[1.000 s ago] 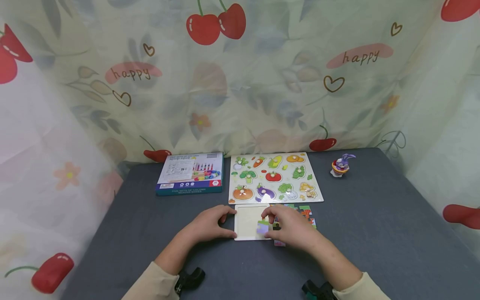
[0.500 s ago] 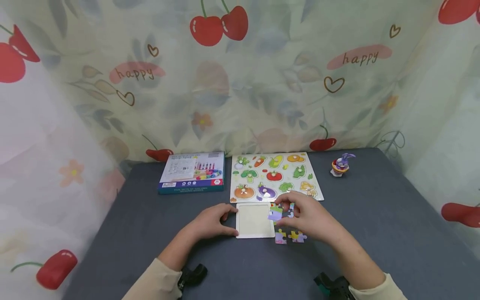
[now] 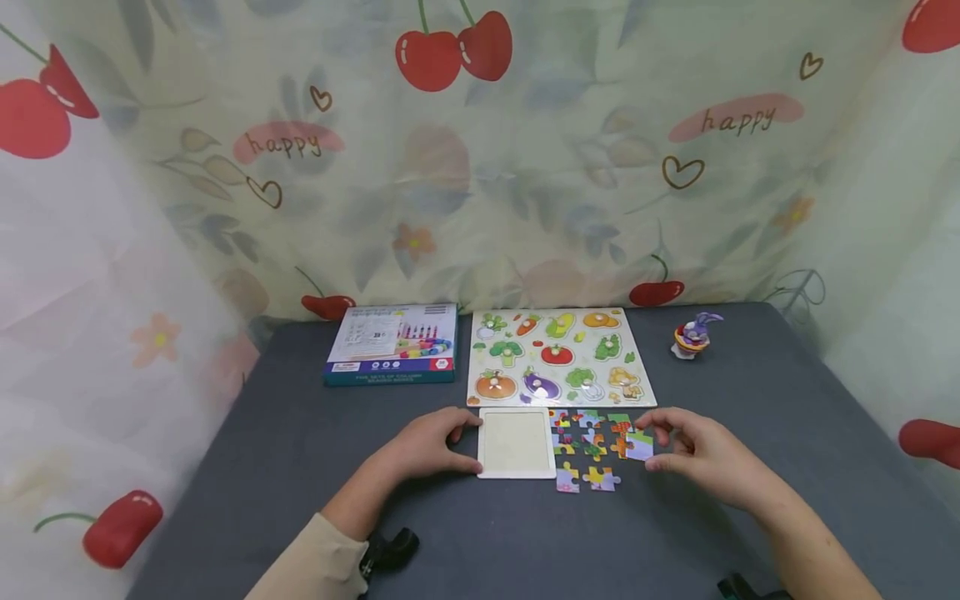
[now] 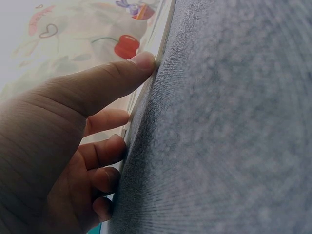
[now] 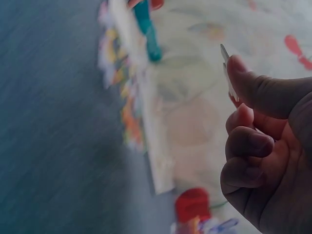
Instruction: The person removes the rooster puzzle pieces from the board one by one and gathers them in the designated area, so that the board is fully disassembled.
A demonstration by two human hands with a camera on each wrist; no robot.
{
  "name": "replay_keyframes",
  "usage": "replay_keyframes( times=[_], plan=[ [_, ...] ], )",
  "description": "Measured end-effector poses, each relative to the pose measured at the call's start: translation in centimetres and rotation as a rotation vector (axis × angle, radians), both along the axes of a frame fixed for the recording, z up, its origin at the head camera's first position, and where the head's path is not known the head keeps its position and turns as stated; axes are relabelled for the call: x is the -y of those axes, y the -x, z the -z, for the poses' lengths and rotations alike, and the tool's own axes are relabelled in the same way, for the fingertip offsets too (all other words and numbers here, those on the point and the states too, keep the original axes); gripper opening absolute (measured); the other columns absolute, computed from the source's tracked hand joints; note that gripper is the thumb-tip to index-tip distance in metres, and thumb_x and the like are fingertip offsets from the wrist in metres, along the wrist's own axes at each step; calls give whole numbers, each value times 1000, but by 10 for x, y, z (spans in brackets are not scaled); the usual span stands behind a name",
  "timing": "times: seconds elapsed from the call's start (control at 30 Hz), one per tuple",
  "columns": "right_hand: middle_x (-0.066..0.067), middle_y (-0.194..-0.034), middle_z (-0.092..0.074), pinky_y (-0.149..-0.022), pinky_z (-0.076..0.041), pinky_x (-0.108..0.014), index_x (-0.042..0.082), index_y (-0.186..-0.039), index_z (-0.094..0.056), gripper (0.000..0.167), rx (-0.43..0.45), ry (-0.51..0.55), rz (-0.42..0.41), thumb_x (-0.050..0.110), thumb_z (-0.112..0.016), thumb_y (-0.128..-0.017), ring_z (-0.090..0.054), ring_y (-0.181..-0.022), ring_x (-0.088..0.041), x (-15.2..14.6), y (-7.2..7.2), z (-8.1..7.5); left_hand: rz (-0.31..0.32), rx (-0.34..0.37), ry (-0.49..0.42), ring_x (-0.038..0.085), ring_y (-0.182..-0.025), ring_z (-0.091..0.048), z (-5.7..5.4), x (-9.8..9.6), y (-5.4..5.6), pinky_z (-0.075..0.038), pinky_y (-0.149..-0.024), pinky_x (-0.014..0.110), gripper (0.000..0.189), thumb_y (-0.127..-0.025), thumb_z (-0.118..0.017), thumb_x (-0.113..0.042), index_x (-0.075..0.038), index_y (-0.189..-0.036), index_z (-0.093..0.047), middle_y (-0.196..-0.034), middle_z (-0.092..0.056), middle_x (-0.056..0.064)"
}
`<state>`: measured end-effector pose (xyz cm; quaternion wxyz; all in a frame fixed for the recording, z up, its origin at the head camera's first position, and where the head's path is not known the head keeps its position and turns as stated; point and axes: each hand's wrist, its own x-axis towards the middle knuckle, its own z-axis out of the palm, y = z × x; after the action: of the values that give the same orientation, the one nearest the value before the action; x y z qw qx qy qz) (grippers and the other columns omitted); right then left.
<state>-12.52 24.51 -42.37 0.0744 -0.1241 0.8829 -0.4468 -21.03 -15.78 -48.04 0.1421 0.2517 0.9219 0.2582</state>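
Note:
A shallow cream puzzle tray (image 3: 516, 443) lies on the table with no pieces inside. My left hand (image 3: 420, 446) touches its left edge; the left wrist view shows the thumb (image 4: 144, 61) and index fingertip against that edge, other fingers bent. Between thumb and fingers, my right hand (image 3: 708, 458) pinches a puzzle piece (image 3: 640, 447), lilac with a green strip. It is held at the right end of several loose jigsaw pieces (image 3: 595, 443) beside the tray. The right wrist view shows this piece (image 5: 229, 83) edge-on, with the loose ones blurred behind.
Behind the tray lies a white vegetable puzzle board (image 3: 557, 354). A blue-and-white box (image 3: 392, 343) stands to its left. At the back right is a small purple rabbit figurine (image 3: 693, 335). A printed curtain (image 3: 525, 167) closes off the table's back and sides.
The right hand has moved rightward with the pinched piece, from over the tray, past the loose pieces, to their right end, uncovering them. The left hand stays at the tray's edge.

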Motion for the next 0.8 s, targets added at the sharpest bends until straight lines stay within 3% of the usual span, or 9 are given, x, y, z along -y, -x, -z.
replay_keyframes(
  times=[0.4,0.6,0.8],
  plan=[
    [-5,-88,-49,-56,-36,-27,4,-123,-65,44,106,-20,-49,22,-83,-87,-40,-61,-12,-17,-3,54,16,-9,-4,14,-81,-49,2,-1,-7,-38,-70,34,70,-80,-84,-55,-19,-136,-64,-89,-51,-2],
    [-3,-85,-48,-57,-37,-26,6,-122,-67,41,85,-45,-42,19,-84,-86,-41,-61,-10,-16,-10,67,19,-9,0,13,-81,-49,3,-1,-11,-38,-70,33,70,-80,-85,-54,-18,-136,-64,-89,-50,-3],
    [-2,-83,-49,-55,-36,-26,9,-121,-70,41,67,-65,-22,19,-85,-85,-40,-61,-9,-12,-11,69,20,-5,-16,14,-81,-49,4,2,-12,-38,-70,34,70,-80,-85,-53,-17,-136,-64,-88,-50,-2]
  ],
)
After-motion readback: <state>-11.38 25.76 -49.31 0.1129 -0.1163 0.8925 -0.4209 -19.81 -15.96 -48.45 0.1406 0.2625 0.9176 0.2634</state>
